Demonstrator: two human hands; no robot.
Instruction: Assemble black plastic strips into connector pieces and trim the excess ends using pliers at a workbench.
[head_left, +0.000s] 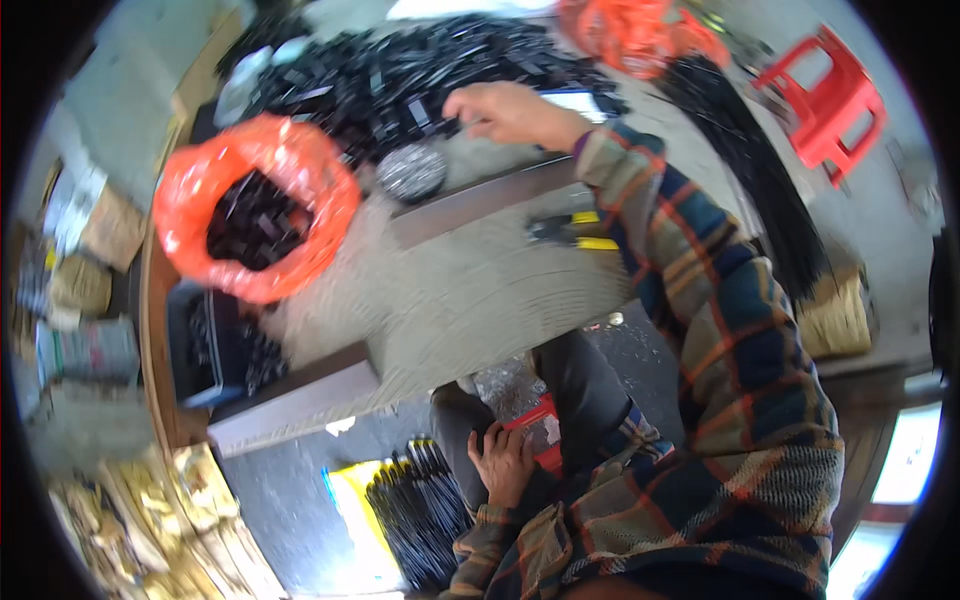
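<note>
Stretched out over the worktable (450,290), my right hand (515,112) hovers at the near edge of a heap of small black pieces (360,85). Its fingers are bent but apart, with nothing visible between them. Below its wrist lies a dark, flat metal bar (490,202); a round, silvery, crinkled object (412,172) sits left of that. Pliers with yellow grips (575,232) rest on the table nearer to me. My left hand (502,462) lies on my leg with its fingers spread, holding nothing. Beside the right wrist is a rectangular device with a bright screen (578,104).
An orange plastic bag (335,190) of black pieces stands left, with a dark bin (195,340) and another metal bar (295,395) nearer. Long black strips (755,160) and a red stool (825,110) are right. Black rods (415,510) lie below on a yellow sheet.
</note>
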